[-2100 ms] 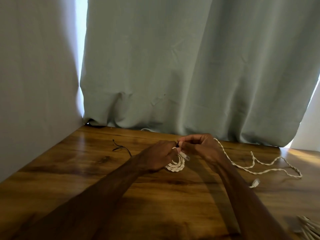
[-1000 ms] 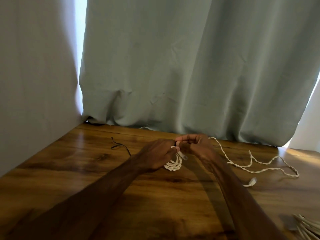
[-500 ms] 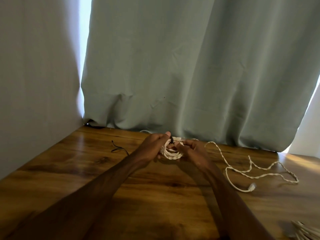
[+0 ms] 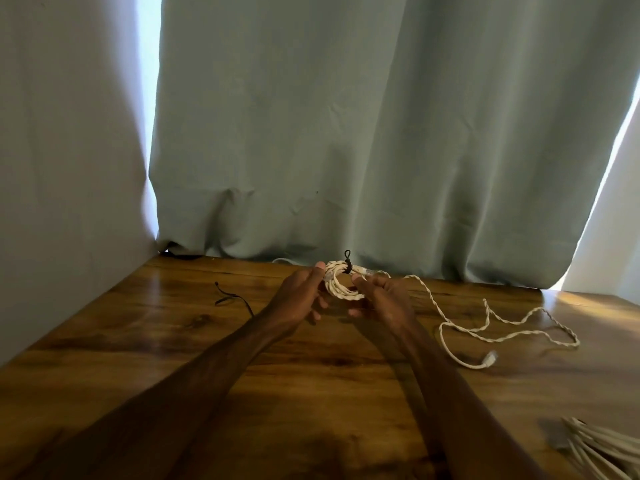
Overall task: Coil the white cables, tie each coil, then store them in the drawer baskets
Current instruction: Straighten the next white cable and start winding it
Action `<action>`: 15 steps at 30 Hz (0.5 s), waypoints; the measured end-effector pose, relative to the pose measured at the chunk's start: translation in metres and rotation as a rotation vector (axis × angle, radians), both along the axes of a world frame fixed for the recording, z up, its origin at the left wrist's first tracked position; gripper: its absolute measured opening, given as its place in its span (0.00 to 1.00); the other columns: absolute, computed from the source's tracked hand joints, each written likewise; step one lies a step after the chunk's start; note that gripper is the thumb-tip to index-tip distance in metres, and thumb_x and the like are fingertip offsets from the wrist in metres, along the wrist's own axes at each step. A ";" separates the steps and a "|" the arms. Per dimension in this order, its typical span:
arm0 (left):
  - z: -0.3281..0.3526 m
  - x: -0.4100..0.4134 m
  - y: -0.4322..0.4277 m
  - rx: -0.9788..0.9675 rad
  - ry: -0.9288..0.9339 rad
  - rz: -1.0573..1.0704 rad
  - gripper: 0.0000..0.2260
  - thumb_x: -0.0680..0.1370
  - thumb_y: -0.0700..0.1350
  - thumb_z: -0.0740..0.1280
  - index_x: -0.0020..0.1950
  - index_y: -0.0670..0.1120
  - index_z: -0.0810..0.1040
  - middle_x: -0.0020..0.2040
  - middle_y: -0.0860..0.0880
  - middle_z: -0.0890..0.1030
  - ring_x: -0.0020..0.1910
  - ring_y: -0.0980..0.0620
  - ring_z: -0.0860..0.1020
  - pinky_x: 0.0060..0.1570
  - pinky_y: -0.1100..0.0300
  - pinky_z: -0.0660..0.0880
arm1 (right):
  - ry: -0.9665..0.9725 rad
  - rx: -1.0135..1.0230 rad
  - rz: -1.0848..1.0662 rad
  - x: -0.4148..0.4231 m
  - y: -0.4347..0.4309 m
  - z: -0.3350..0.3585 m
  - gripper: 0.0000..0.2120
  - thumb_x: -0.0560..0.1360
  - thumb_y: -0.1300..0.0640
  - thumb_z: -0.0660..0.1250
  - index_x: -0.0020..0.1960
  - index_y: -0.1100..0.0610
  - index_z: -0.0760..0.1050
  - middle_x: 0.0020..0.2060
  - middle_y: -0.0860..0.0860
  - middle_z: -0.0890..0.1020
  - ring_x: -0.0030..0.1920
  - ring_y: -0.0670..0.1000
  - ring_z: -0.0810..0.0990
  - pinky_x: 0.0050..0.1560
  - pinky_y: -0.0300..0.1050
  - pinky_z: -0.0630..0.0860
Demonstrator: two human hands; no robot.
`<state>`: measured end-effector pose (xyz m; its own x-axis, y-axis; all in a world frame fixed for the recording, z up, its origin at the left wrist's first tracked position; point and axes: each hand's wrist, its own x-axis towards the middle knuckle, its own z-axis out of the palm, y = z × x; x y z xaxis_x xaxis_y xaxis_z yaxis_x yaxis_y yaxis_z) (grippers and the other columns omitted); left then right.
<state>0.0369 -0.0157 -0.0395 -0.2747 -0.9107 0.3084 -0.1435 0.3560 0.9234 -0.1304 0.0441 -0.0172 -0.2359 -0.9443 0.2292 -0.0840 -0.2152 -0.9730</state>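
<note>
The white coil point(image 4: 341, 289), with a black tie point(image 4: 347, 263) round its top, is held just above the far side of the wooden table point(image 4: 311, 368), gripped on one side by the left hand point(image 4: 301, 299) and on the other by the right hand point(image 4: 384, 299). From beside the right hand a loose twisted cable point(image 4: 498, 320) trails right across the table to its plug point(image 4: 490, 359); whether it joins the coil cannot be told. A spare black strap point(image 4: 232, 299) lies to the left, a bundle of white cables point(image 4: 602, 448) at the near right corner, and a curtain point(image 4: 381, 133) hangs behind.

Grey-green curtain point(image 4: 346, 133) behind wooden table point(image 4: 138, 341), pale wall point(image 4: 69, 133) left.
</note>
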 end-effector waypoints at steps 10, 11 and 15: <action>-0.008 -0.010 0.019 -0.099 -0.106 -0.033 0.23 0.86 0.60 0.52 0.53 0.47 0.81 0.38 0.45 0.84 0.33 0.50 0.80 0.33 0.56 0.77 | 0.122 0.102 -0.144 -0.019 0.034 -0.016 0.09 0.81 0.53 0.69 0.56 0.57 0.81 0.45 0.56 0.87 0.37 0.56 0.87 0.35 0.51 0.82; -0.009 -0.012 0.021 -0.110 -0.116 -0.033 0.23 0.86 0.59 0.52 0.51 0.46 0.81 0.37 0.47 0.83 0.32 0.52 0.80 0.33 0.57 0.76 | 0.205 0.080 -0.200 -0.025 0.040 -0.015 0.09 0.80 0.52 0.70 0.54 0.56 0.82 0.43 0.57 0.87 0.37 0.55 0.87 0.38 0.53 0.82; -0.019 -0.026 0.029 -0.186 -0.180 -0.132 0.21 0.87 0.53 0.55 0.51 0.44 0.84 0.41 0.50 0.86 0.41 0.55 0.84 0.47 0.57 0.78 | 0.621 0.034 -0.453 -0.061 0.078 -0.005 0.11 0.76 0.48 0.73 0.52 0.54 0.86 0.39 0.49 0.86 0.38 0.46 0.83 0.40 0.41 0.78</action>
